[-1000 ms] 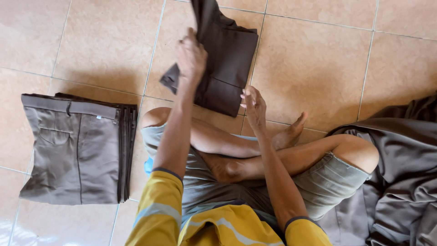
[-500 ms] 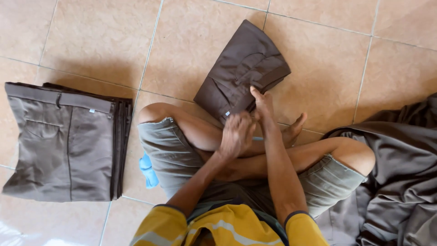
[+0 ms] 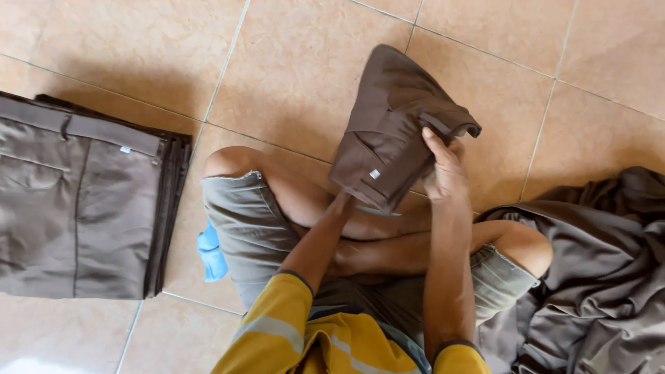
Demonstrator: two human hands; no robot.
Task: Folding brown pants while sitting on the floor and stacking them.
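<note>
I sit cross-legged on a tiled floor and hold a folded brown pair of trousers (image 3: pixel 388 131) above my knees. My right hand (image 3: pixel 445 172) grips its right edge near a belt loop, thumb on top. My left hand (image 3: pixel 341 205) reaches under the lower edge of the trousers, with its fingers hidden beneath the cloth. The bundle is tilted, and its far end points away from me.
A stack of folded grey-brown trousers (image 3: pixel 90 208) lies on the floor at my left. A heap of unfolded brown cloth (image 3: pixel 596 277) lies at my right, against my knee. A small blue thing (image 3: pixel 211 253) pokes out beside my left thigh.
The folded trousers first hung from my raised left hand, then came down onto my legs. Now both hands hold them, a little more to the right and tilted.
</note>
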